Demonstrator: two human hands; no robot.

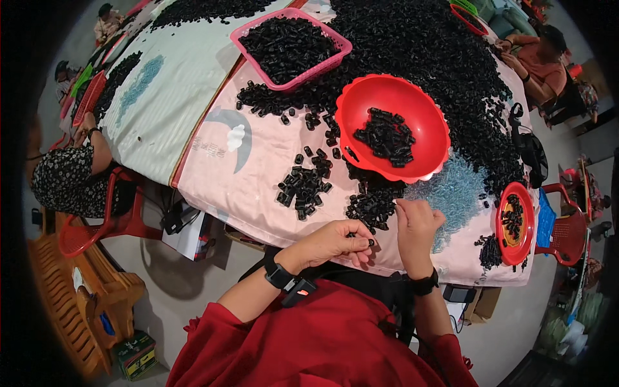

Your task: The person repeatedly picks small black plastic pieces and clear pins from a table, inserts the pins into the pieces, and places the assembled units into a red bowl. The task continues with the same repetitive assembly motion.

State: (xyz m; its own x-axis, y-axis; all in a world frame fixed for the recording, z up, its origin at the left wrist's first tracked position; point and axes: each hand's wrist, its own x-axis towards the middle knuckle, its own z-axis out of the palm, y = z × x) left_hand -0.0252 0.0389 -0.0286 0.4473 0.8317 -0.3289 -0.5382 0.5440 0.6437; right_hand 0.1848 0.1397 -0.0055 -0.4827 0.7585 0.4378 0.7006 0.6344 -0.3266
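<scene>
My left hand (335, 245) is closed over the table's near edge, with a small black cylindrical piece (371, 242) pinched at its fingertips. Just to its right, my right hand (419, 229) is raised with the fingers pressed together; whatever they hold is hidden or too small to name. Beyond my hands lies a small heap of black pieces (371, 206), and a looser group of black cylinders (304, 187) is to its left. Small clear bluish pieces (451, 190) spread out beside my right hand. A scalloped red bowl (425, 116) farther back holds more black pieces.
A pink basket (340, 54) full of black pieces stands far left of the bowl. A large black pile (425, 45) covers the table's far side. At the right edge sits a red-rimmed tray (529, 226). People sit around, one near a red chair (122, 219) at left.
</scene>
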